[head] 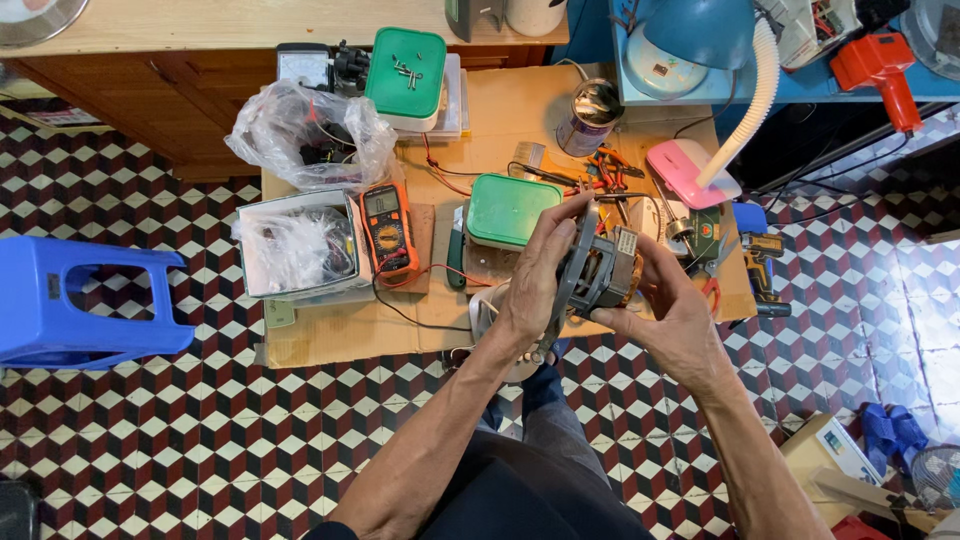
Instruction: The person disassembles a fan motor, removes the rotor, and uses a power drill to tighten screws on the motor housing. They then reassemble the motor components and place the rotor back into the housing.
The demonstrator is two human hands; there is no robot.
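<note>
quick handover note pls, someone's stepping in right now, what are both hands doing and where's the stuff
Left hand: gripping the small electric motor from its left side, held up over the cardboard sheet.
Right hand: supporting the motor from the right and below.
Nearby: green-lidded box just behind the motor, orange multimeter to its left with leads trailing, pliers and screwdrivers beyond, loose screws on the far green lid.
Done: motor is off the work surface and in hand.
Left: cannot tell from this view; the multimeter is not connected to it.

Both hands grip a motor [600,272] of dull grey metal with coppery windings, above matt brown cardboard [330,335].
</note>
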